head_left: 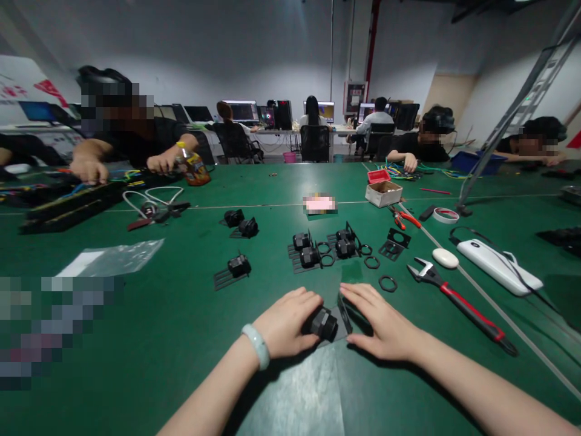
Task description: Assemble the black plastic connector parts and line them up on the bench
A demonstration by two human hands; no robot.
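Note:
My left hand [290,322], with a pale bangle on its wrist, is closed around a black cable gland [324,324] with its threaded end facing right. Between my hands a black L-shaped bracket [344,316] rests on the green table, its slotted base partly under the gland. The fingers and thumb of my right hand [384,324] grip the bracket's upright plate. The gland's thread stands just left of that plate, apart from it. Beyond my hands are several brackets with glands [308,257], loose black ring nuts [387,283] and a bare bracket [394,243].
An adjustable wrench [463,306] lies right of my right hand, near a white oval object [445,258] and a white power bank [499,266]. More glands on brackets [238,264] sit at left. Pliers [402,218] and a small box [384,192] are farther back. Co-workers sit across the table.

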